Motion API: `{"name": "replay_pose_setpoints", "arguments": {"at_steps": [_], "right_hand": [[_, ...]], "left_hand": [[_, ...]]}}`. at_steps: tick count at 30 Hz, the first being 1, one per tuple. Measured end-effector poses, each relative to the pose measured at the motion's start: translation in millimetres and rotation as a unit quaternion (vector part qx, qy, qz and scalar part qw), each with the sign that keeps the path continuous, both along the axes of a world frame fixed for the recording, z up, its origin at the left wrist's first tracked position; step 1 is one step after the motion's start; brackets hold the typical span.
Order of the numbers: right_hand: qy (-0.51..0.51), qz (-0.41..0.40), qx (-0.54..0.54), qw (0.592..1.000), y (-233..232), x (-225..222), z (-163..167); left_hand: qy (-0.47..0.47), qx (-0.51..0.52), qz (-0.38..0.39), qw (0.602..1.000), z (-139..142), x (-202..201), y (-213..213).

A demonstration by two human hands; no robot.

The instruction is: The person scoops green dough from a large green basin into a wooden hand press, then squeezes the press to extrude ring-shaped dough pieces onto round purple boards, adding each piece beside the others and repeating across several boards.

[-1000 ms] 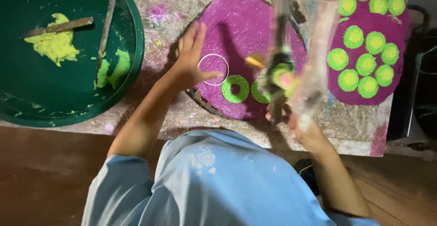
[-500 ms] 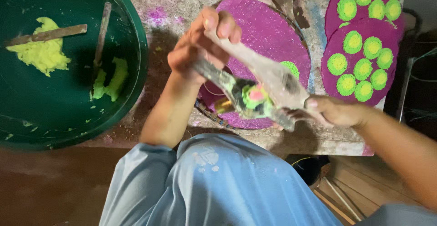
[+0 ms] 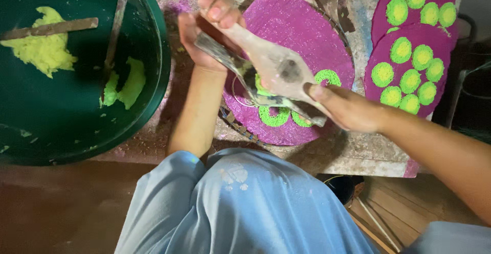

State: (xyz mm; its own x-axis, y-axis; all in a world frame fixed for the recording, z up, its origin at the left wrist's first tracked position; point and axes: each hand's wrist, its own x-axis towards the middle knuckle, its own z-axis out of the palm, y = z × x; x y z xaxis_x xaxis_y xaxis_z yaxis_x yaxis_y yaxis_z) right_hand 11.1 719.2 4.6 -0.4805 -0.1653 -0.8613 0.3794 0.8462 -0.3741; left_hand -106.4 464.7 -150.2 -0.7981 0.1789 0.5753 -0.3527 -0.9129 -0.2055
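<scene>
Over purple disc (image 3: 302,34) — both hands' (tight) grip

Magenta glitter disc (image 3: 302,24), lime-green rings; dark green tub (image 3: 153,54), yellow-green paste (image 3: 43,52); light blue garment (image 3: 245,208).

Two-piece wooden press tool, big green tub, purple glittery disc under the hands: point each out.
Two-piece wooden press tool (image 3: 279,70), head view, on its broad upper paddle.
Big green tub (image 3: 76,126), head view, on bare inner wall.
Purple glittery disc (image 3: 296,21), head view, on its bare upper part.
</scene>
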Motion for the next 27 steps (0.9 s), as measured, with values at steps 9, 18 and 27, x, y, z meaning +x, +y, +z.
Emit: {"name": "replay_pose_setpoints", "arguments": {"at_steps": [9, 18, 27], "right_hand": [[0.025, -0.055, -0.060, 0.996, -23.2, 8.3, 6.8], [0.214, -0.018, -0.076, 0.974, -25.2, 8.3, 1.1], [0.134, -0.046, -0.112, 0.983, -48.5, 11.5, -12.1]], "left_hand": [[-0.076, -0.007, 0.001, 0.997, -24.9, 8.4, 9.8], [-0.020, -0.077, -0.012, 0.997, -22.8, -28.9, 18.2], [0.016, -0.107, -0.002, 0.994, -26.9, -18.3, -19.1]]}}
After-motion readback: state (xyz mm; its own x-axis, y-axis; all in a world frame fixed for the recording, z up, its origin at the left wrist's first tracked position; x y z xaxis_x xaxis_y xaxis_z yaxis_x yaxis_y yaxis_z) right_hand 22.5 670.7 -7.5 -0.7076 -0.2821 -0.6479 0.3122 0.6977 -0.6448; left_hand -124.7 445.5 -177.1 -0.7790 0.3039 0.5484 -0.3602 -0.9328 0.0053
